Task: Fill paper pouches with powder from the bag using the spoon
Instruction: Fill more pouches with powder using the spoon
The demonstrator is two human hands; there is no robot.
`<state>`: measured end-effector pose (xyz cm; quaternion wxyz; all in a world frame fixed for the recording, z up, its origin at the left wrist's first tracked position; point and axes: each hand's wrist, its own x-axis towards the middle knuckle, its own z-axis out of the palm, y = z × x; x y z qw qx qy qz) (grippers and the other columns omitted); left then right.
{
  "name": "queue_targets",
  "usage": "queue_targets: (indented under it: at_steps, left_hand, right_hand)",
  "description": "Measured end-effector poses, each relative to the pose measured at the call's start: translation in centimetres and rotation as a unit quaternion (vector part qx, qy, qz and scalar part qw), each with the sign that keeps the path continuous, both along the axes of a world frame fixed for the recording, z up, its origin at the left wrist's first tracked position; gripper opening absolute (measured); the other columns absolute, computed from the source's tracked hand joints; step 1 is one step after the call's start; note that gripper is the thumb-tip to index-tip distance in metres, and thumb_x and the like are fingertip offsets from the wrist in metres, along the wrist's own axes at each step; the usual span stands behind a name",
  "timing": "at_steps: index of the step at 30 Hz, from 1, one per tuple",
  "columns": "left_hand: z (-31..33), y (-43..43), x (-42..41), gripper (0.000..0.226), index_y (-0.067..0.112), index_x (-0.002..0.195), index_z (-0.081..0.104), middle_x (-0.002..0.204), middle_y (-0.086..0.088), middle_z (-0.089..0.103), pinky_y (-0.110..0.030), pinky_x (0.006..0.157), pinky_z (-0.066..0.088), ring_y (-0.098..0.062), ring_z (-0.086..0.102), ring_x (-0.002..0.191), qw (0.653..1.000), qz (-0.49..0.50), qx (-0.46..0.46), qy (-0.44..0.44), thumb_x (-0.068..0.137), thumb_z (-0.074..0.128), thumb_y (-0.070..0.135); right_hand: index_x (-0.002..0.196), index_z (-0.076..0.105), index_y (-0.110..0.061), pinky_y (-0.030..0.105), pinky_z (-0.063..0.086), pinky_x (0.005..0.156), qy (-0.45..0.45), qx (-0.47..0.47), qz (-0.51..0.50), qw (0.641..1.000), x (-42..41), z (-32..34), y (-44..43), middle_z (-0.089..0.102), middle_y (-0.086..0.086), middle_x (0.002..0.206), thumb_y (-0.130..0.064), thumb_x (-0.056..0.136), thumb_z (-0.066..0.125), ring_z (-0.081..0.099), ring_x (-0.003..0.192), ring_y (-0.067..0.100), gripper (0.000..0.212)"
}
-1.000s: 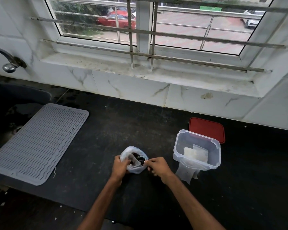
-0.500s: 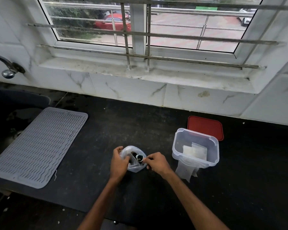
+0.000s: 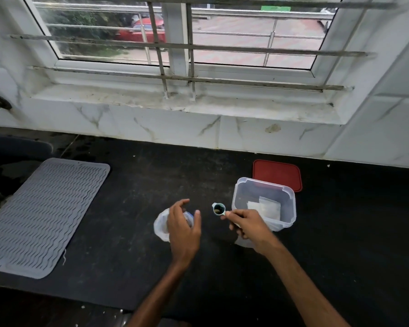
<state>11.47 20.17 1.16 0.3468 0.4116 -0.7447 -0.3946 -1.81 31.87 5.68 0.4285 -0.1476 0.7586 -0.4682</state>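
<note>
Teal spoon (image 3: 219, 209), brownish powder (image 3: 217, 210) inside

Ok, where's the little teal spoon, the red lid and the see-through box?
Little teal spoon (image 3: 219, 209): head view, bowl.
Flat red lid (image 3: 277, 172): head view, top.
See-through plastic box (image 3: 291, 208): head view, right wall.

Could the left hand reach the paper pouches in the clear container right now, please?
Probably, awkwardly: the container is open, but the right hand with the spoon lies between it and the left hand.
</note>
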Motion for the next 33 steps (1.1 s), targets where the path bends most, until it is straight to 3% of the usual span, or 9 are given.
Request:
queue_targets:
  at_steps: [2,5,10,13,18,21,24,28,33]
  left_hand:
    - [-0.5,2.8,-1.4,0.045,0.023,0.127,0.048,0.119,0.005,0.053,-0.029,0.094,0.046,-0.012,0.053,0.109,0.998,-0.04,0.043,-0.022,0.089,0.068,0.035]
    - [-1.9,7.0,-3.4,0.081,0.02,0.14,0.039,0.138,0.004,0.045,-0.031,0.105,0.043,-0.011,0.043,0.127,0.984,-0.107,0.079,-0.116,0.077,0.069,0.06]
    - [-2.8,10.8,-6.7,0.109,0.018,0.144,0.03,0.143,0.001,0.04,-0.031,0.102,0.044,-0.015,0.04,0.13,0.96,-0.132,0.13,-0.208,0.06,0.071,0.076]
    - [-3.4,11.5,-8.2,0.095,0.016,0.137,0.037,0.137,-0.002,0.046,-0.035,0.097,0.046,-0.019,0.045,0.126,0.963,-0.099,0.094,-0.234,0.068,0.066,0.074]
    - [-4.1,11.4,-8.6,0.072,0.018,0.138,0.042,0.133,0.002,0.047,-0.033,0.094,0.045,-0.017,0.049,0.121,0.973,-0.101,0.061,-0.2,0.083,0.064,0.058]
    - [-4.1,11.5,-8.0,0.06,0.02,0.132,0.047,0.129,0.006,0.048,-0.031,0.093,0.049,-0.013,0.051,0.117,0.98,-0.111,0.073,-0.146,0.086,0.061,0.055]
    - [-4.4,11.8,-7.3,0.046,0.022,0.127,0.05,0.123,0.009,0.051,-0.026,0.089,0.049,-0.008,0.053,0.112,0.985,-0.114,0.081,-0.098,0.089,0.063,0.045]
    - [-4.8,11.7,-7.1,0.035,0.026,0.121,0.051,0.117,0.014,0.051,-0.026,0.088,0.052,-0.005,0.055,0.107,0.986,-0.123,0.095,-0.057,0.089,0.065,0.034]
    - [-4.1,11.8,-7.1,0.037,0.027,0.121,0.051,0.117,0.018,0.05,-0.012,0.085,0.05,0.003,0.054,0.106,0.985,-0.115,0.124,-0.026,0.089,0.067,0.033]
  right_hand:
    - [0.093,0.076,-0.014,0.017,0.037,0.048,0.022,-0.017,-0.028,0.999,-1.5,0.6,2.3,0.062,0.003,0.067,-0.024,0.098,0.058,0.047,0.053,0.007,0.021]
    - [0.088,0.078,-0.017,0.02,0.041,0.051,0.078,-0.002,-0.045,0.996,-3.4,0.6,5.5,0.064,0.003,0.065,-0.022,0.097,0.06,0.051,0.054,0.009,0.02]
    - [0.088,0.077,-0.01,0.014,0.043,0.049,0.126,0.033,-0.03,0.991,-4.5,0.3,7.9,0.067,0.007,0.062,-0.017,0.096,0.062,0.055,0.047,0.002,0.018]
    - [0.084,0.077,-0.011,0.019,0.048,0.055,0.144,0.039,-0.019,0.989,-4.7,-0.5,8.1,0.07,0.009,0.063,-0.017,0.094,0.062,0.06,0.053,0.008,0.019]
    - [0.083,0.078,-0.017,0.016,0.049,0.057,0.177,0.065,0.006,0.982,-5.3,-1.1,7.8,0.07,-0.001,0.062,-0.022,0.093,0.063,0.061,0.054,0.001,0.018]
    - [0.079,0.077,-0.021,0.028,0.056,0.068,0.211,0.091,0.039,0.972,-5.4,-1.4,7.7,0.072,-0.005,0.067,-0.029,0.09,0.063,0.066,0.062,0.004,0.019]
    - [0.089,0.077,-0.026,0.036,0.057,0.077,0.309,0.145,0.091,0.936,-5.2,-1.5,7.5,0.075,-0.009,0.085,-0.037,0.09,0.061,0.068,0.078,0.008,0.019]
    - [0.107,0.074,-0.024,0.032,0.056,0.083,0.481,0.141,0.173,0.848,-3.8,-2.2,7.3,0.071,-0.005,0.105,-0.032,0.095,0.06,0.06,0.098,0.012,0.02]
    - [0.104,0.076,-0.021,0.027,0.059,0.077,0.501,0.092,0.121,0.852,-3.2,-3.4,7.6,0.073,-0.005,0.105,-0.024,0.084,0.078,0.063,0.096,0.013,0.021]
